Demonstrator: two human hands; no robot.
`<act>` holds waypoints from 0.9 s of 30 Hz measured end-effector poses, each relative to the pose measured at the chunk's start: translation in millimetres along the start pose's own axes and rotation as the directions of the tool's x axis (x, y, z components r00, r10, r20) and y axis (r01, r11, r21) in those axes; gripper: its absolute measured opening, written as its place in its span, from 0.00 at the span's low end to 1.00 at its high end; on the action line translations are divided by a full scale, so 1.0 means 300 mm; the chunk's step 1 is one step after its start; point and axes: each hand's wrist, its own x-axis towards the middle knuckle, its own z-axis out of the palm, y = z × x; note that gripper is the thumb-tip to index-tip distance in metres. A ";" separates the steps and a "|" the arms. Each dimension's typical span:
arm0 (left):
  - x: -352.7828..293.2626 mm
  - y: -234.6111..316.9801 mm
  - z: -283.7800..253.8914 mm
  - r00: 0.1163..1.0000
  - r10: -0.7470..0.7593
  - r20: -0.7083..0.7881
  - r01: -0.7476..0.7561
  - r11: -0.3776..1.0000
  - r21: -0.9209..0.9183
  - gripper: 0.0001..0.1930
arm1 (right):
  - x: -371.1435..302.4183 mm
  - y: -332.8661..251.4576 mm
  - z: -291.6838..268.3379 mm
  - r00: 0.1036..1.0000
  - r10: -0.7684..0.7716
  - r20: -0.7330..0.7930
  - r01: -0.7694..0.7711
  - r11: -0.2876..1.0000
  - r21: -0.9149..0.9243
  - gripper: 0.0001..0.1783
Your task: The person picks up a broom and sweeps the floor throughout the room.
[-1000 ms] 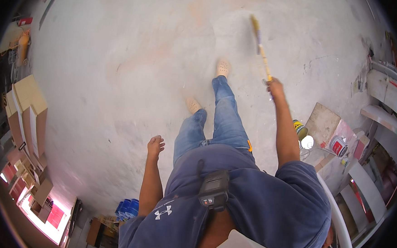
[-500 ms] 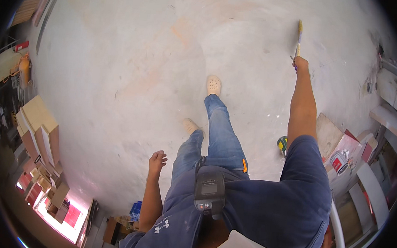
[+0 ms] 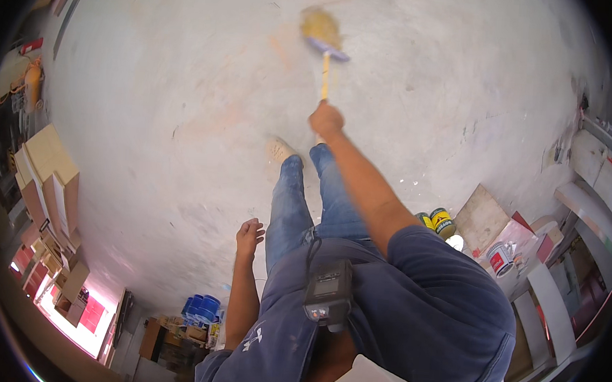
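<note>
Yellow broom [image 3: 326, 52], R hand [image 3: 326, 119] gripping, L hand [image 3: 249, 235] half-curled, empty, R-side cans [image 3: 443, 224], contents unclear

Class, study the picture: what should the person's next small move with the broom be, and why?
Probably swing the broom toward the small white specks on the floor: the right hand grips its handle, and the bristles are well to the specks' left. Whether those specks are loose, I cannot tell.
</note>
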 end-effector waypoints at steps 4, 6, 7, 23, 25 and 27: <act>0.021 -0.011 -0.003 1.000 -0.019 -0.005 0.019 0.998 -0.058 0.19 | -0.158 -0.175 0.171 0.981 -0.149 0.123 0.145 0.989 0.036 0.21; 0.029 -0.037 -0.025 0.999 -0.032 -0.007 0.031 0.996 -0.078 0.19 | -0.195 -0.248 0.176 0.959 -0.187 0.213 0.184 0.982 0.032 0.20; 0.037 -0.046 -0.039 1.000 -0.023 -0.001 0.023 0.996 -0.087 0.18 | -0.210 -0.269 0.172 0.928 -0.218 0.302 0.216 0.975 0.040 0.18; 0.165 -0.019 -0.225 0.999 0.044 -0.013 -0.045 0.984 -0.173 0.19 | 0.096 0.490 -0.224 0.988 -0.112 -0.106 0.118 0.991 0.059 0.15; 0.184 -0.004 -0.225 0.998 0.057 0.028 -0.051 0.983 -0.177 0.19 | 0.243 0.571 -0.188 0.970 -0.222 -0.095 0.202 0.963 -0.179 0.11; 0.189 -0.014 -0.240 0.999 0.039 0.013 -0.036 0.983 -0.180 0.19 | 0.281 0.491 -0.128 0.913 -0.361 0.190 0.387 0.619 -0.683 0.06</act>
